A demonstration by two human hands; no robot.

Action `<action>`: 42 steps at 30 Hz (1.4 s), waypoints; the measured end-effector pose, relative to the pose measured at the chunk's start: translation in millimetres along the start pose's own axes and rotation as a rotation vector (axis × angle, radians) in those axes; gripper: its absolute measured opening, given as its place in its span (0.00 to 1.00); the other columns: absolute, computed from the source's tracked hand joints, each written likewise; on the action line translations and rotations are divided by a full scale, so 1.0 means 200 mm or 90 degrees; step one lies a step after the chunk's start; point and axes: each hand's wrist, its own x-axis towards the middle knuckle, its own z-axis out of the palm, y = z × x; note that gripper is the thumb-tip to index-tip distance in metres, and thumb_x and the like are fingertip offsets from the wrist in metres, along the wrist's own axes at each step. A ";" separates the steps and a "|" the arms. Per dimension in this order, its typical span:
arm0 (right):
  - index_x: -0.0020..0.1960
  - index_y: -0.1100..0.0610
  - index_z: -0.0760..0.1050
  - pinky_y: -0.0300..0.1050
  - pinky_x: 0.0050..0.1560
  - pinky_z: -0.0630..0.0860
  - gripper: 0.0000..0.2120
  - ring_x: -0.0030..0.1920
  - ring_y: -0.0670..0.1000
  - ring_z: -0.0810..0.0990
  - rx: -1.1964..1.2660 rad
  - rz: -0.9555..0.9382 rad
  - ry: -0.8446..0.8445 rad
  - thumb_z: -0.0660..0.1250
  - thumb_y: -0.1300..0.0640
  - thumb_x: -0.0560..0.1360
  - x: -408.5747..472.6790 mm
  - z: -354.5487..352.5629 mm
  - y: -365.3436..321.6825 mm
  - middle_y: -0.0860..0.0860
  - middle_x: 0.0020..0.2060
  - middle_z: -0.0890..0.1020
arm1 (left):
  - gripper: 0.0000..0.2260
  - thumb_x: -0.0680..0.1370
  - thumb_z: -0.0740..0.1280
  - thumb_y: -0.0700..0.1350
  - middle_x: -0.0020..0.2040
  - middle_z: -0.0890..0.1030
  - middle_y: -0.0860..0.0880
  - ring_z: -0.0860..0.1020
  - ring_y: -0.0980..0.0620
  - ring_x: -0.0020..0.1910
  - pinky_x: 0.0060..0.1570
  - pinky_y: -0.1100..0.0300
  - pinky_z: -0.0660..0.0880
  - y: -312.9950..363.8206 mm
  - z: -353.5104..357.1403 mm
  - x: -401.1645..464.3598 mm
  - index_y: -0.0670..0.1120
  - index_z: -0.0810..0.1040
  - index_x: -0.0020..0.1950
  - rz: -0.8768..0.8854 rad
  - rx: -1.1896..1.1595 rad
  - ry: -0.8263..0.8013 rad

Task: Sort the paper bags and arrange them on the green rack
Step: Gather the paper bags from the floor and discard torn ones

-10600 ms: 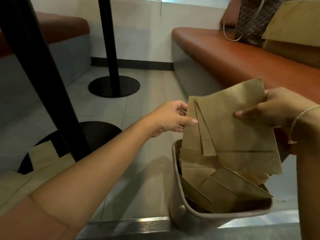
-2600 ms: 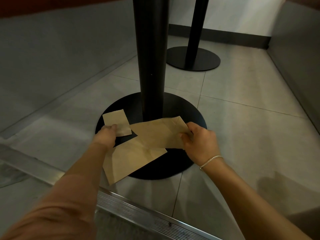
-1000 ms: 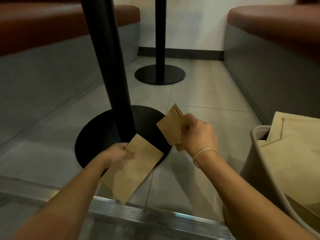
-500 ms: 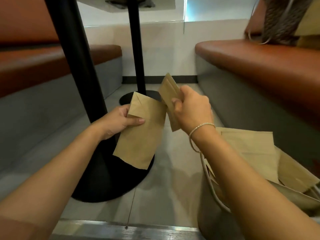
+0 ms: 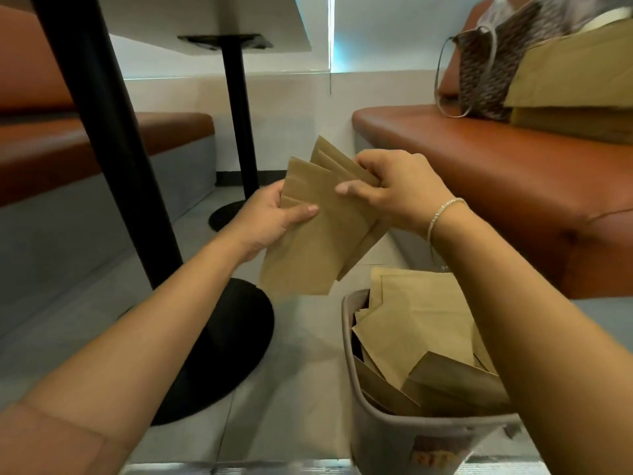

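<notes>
A small stack of flat brown paper bags hangs in the air in front of me, held by both hands. My left hand grips its left edge, thumb across the front bag. My right hand pinches the upper right corner, where the back bags fan out. Below on the right, a grey bin holds several more brown paper bags. No green rack is in view.
A black table post with a round base stands left of the bin; a second post rises farther back. Orange benches run along the left and the right. On the right bench lie a patterned handbag and large brown bags.
My hands have come together, so the bags they held separately half a second ago now overlap in one stack. The view has tilted up and right, showing more of the bin.
</notes>
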 end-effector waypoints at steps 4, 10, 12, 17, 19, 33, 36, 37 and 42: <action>0.56 0.54 0.77 0.41 0.51 0.70 0.11 0.53 0.53 0.78 -0.044 0.025 -0.029 0.68 0.55 0.73 -0.02 -0.08 0.09 0.52 0.51 0.82 | 0.09 0.74 0.70 0.43 0.49 0.81 0.54 0.80 0.53 0.51 0.54 0.53 0.76 0.05 0.17 0.04 0.55 0.75 0.51 0.010 -0.009 0.003; 0.56 0.56 0.76 0.37 0.45 0.65 0.11 0.53 0.53 0.76 -0.089 0.082 -0.132 0.66 0.59 0.74 0.02 -0.36 0.21 0.53 0.52 0.80 | 0.11 0.72 0.72 0.37 0.44 0.82 0.53 0.82 0.59 0.43 0.44 0.63 0.80 0.21 0.36 0.08 0.49 0.76 0.50 -0.057 -0.085 -0.026; 0.56 0.55 0.76 0.38 0.46 0.67 0.11 0.53 0.52 0.75 -0.080 0.102 -0.185 0.66 0.59 0.74 0.03 -0.47 0.24 0.52 0.52 0.79 | 0.11 0.70 0.72 0.35 0.41 0.83 0.53 0.82 0.58 0.40 0.43 0.63 0.80 0.27 0.40 0.09 0.47 0.76 0.47 -0.081 -0.116 -0.024; 0.57 0.49 0.76 0.39 0.49 0.69 0.13 0.56 0.52 0.76 -0.060 0.150 -0.339 0.66 0.58 0.74 0.01 -0.58 0.31 0.50 0.51 0.78 | 0.11 0.69 0.73 0.32 0.42 0.82 0.47 0.81 0.54 0.41 0.42 0.62 0.79 0.32 0.51 0.02 0.45 0.76 0.44 -0.193 -0.133 -0.040; 0.58 0.48 0.76 0.43 0.54 0.73 0.14 0.57 0.54 0.76 -0.039 0.170 -0.390 0.67 0.58 0.73 0.00 -0.53 0.33 0.51 0.54 0.80 | 0.12 0.69 0.72 0.31 0.42 0.82 0.47 0.81 0.56 0.40 0.39 0.67 0.78 0.32 0.55 -0.03 0.43 0.76 0.47 -0.247 -0.116 -0.029; 0.63 0.50 0.73 0.47 0.60 0.73 0.20 0.60 0.53 0.76 0.104 0.380 -0.414 0.62 0.65 0.74 -0.23 -0.28 0.32 0.52 0.61 0.77 | 0.22 0.73 0.71 0.42 0.64 0.73 0.46 0.71 0.49 0.64 0.58 0.60 0.68 0.38 0.56 -0.22 0.44 0.69 0.65 -0.538 0.249 0.025; 0.63 0.52 0.74 0.47 0.60 0.74 0.20 0.57 0.53 0.77 0.117 0.416 -0.414 0.62 0.66 0.74 -0.20 -0.35 0.30 0.54 0.59 0.78 | 0.21 0.74 0.70 0.43 0.64 0.73 0.45 0.72 0.47 0.63 0.56 0.59 0.69 0.47 0.57 -0.23 0.43 0.68 0.65 -0.594 0.255 -0.007; 0.62 0.52 0.74 0.47 0.60 0.74 0.19 0.57 0.53 0.77 0.119 0.426 -0.420 0.61 0.66 0.74 -0.20 -0.36 0.29 0.54 0.58 0.78 | 0.22 0.75 0.70 0.44 0.64 0.73 0.45 0.72 0.47 0.63 0.57 0.59 0.69 0.50 0.57 -0.24 0.44 0.67 0.66 -0.615 0.256 -0.018; 0.62 0.50 0.74 0.48 0.59 0.75 0.16 0.56 0.55 0.78 0.117 0.451 -0.487 0.58 0.61 0.77 -0.22 -0.46 0.23 0.55 0.57 0.79 | 0.20 0.76 0.68 0.44 0.63 0.73 0.45 0.73 0.47 0.61 0.58 0.57 0.70 0.66 0.55 -0.27 0.44 0.67 0.67 -0.685 0.263 -0.054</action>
